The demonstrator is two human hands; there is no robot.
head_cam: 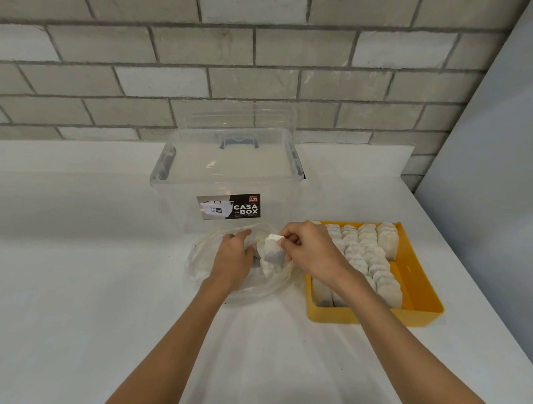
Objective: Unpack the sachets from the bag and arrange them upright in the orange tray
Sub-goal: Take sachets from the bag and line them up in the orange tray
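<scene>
A clear plastic bag (240, 289) lies open on the white counter in front of the box. My left hand (234, 255) grips the bag's left rim. My right hand (309, 252) pinches the top of a white sachet (272, 251) just above the bag's mouth. More sachets lie in the bag, partly hidden by my hands. To the right stands the orange tray (420, 288), holding several rows of sachets (360, 251) standing upright; its right strip is bare.
A clear lidded storage box (230, 172) with a black label stands behind the bag. A grey brick wall runs along the back, and a pale panel closes the counter's right side.
</scene>
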